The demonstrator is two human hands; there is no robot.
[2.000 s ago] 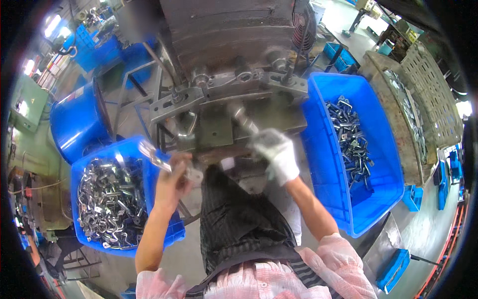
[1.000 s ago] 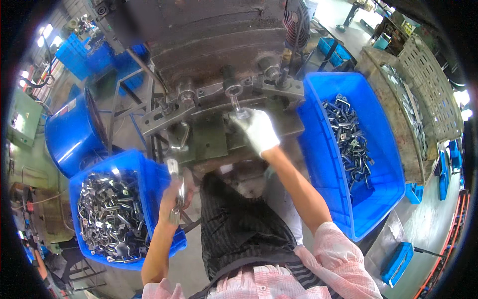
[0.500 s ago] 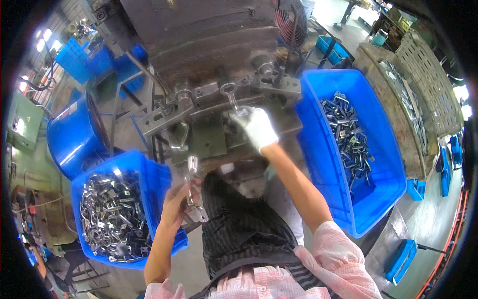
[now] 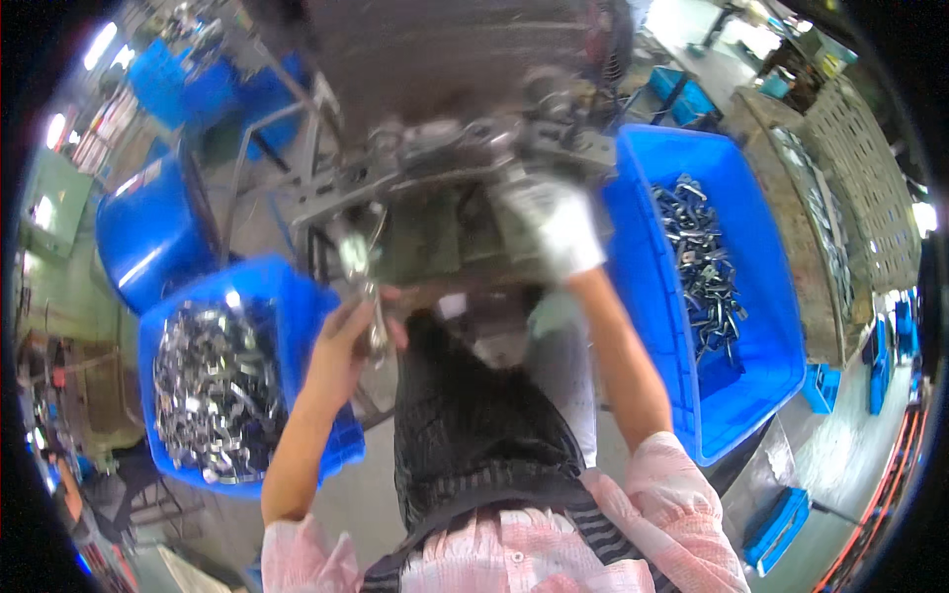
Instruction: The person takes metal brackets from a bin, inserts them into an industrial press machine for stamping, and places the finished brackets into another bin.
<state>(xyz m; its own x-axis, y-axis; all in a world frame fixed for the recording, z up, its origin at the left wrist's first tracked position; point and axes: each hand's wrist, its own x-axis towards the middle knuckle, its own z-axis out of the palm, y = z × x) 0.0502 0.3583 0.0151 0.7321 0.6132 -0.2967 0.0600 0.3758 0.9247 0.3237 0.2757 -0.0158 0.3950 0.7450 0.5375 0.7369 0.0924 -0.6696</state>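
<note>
A: Report the nearest items first.

B: Two forearms in pink sleeves enter from the lower edge, either side of a dark striped apron [image 4: 474, 435]. The left hand [image 4: 346, 341] is bare. Its fingers are clenched around a bright metal part [image 4: 368, 296], which stands roughly upright above the fist, just in front of the machine.

A: State of the right hand?

B: The right hand [image 4: 556, 227] wears a white glove and is raised to the front of the machine. It is motion-blurred; whether its fingers are clenched or released cannot be told.

A: Containers beside the operator?

B: A blue bin [image 4: 306, 296] stands at the left, just beside the left forearm, filled with shiny metal parts [image 4: 208, 381]. A second blue bin [image 4: 751, 395] stands at the right, beside the right forearm, holding a thinner layer of similar grey parts [image 4: 707, 272] along its far half.

A: Farther back?

B: The grey press machine [image 4: 445, 188] fills the upper centre. A blue drum [image 4: 148, 237] stands at its left, beyond the left bin. Small blue crates [image 4: 682, 94] sit on the floor at upper right.
</note>
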